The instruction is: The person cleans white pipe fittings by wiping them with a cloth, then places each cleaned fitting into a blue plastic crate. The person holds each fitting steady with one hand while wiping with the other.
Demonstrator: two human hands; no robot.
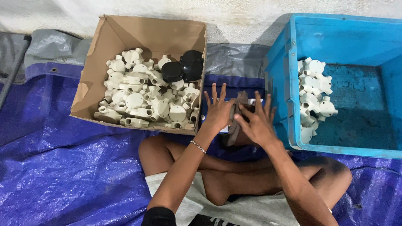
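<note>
Fingers of both hands are spread wide: the left hand (218, 112) and right hand (256, 122) press flat against a dark cloth (237, 119) between them at frame centre. A cardboard box (90, 79) of cream fittings (142, 100) sits upper left, a blue crate (347, 37) right. The cloth's lower end is hidden behind the hands.

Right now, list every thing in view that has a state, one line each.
Cardboard box: open, flaps up, heaped with cream fittings.
Black lids: lying on the heap.
Blue crate: open, a few cream fittings at its left wall.
Left hand: fingers spread, on a dark cloth.
Right hand: fingers spread, on the cloth.
</note>
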